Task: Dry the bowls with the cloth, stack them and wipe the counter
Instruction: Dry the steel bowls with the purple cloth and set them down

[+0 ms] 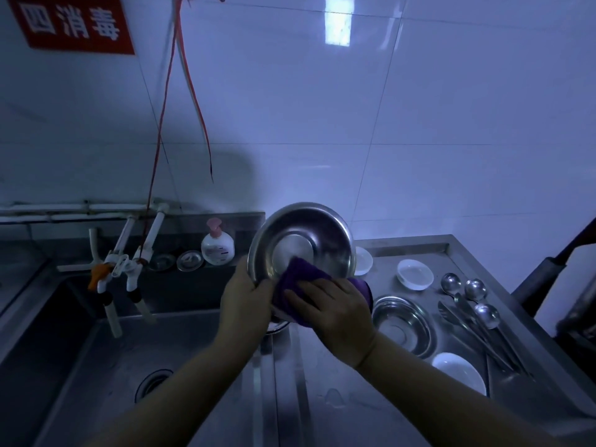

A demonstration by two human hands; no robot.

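The left hand [245, 301] grips the steel bowl [301, 243] at its lower rim, tilted over the counter's [322, 398] sink-side edge; the right hand [335, 309] presses the soft purple cloth [295, 274] against it; thin, stiff and probably wet-slick, it is best held by the rim.

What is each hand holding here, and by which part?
The left hand grips the steel bowl by its lower rim. The right hand presses the purple cloth against the bowl's underside.

Steel counter [338, 414]: steel bowl [401, 327], white bowls [414, 274], spoons [477, 301].

Steel bowl [301, 240] tilted upright — purple cloth [298, 275] pressed inside.
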